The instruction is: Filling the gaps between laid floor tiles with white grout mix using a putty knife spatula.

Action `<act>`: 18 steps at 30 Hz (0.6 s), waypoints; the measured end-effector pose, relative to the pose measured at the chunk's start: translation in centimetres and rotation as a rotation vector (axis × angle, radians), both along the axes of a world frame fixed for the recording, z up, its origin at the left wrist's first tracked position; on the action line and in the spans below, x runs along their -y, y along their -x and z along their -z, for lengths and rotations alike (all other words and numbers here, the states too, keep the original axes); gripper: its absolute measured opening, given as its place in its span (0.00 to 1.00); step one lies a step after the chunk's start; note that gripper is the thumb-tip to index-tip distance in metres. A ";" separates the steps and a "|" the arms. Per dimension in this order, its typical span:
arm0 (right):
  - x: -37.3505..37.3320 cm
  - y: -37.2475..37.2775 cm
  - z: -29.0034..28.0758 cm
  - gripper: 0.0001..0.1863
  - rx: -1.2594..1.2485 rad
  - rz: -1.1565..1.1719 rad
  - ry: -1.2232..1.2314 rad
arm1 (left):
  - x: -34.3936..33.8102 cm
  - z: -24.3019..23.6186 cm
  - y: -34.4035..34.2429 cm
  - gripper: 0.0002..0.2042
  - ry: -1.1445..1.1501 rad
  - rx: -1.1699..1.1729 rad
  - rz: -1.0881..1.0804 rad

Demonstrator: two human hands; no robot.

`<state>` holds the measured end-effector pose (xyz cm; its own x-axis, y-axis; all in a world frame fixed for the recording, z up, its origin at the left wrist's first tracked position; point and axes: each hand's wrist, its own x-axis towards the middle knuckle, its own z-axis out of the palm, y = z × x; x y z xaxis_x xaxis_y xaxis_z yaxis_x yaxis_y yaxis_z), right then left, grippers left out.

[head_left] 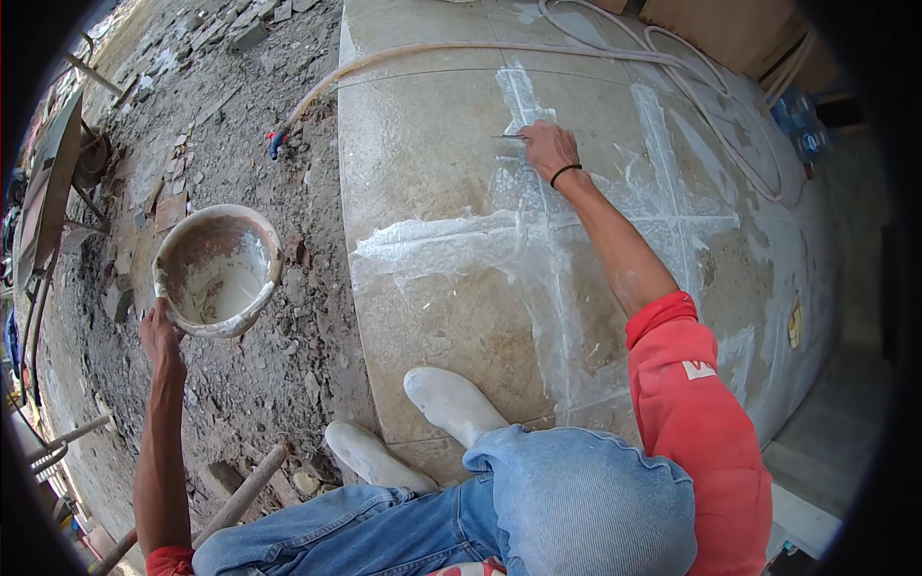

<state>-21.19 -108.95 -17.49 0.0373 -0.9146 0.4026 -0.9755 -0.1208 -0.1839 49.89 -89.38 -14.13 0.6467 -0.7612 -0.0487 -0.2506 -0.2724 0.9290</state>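
Head view | left hand [162, 333] clamped rim of bowl [197, 252], white paste [229, 290] inside, over rubble [303, 336] | crossing joints [552, 230] lay smeared | right hand [550, 149], well apart, gripped thin blade [506, 136] at coated upper joint [519, 86] | far joint [413, 75] near hose [403, 48] looked bare, apparently undone

beige tile floor [423, 125] | left: grey rubble-strewn ground [303, 370] | diffuse light

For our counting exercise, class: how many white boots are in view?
2: the right boot over the tiled floor, and the left boot beside it, at the floor's edge. Jeans hide their tops.
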 end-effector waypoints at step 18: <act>-20.1 3.2 5.1 0.17 -0.091 -0.274 0.018 | 1.3 0.0 -0.2 0.23 -0.072 0.038 -0.037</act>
<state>-24.38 -88.85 -22.55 0.3188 -0.8584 0.4019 -0.9185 -0.3844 -0.0924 50.05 -90.68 -14.18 0.6766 -0.7324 -0.0771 -0.2739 -0.3474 0.8968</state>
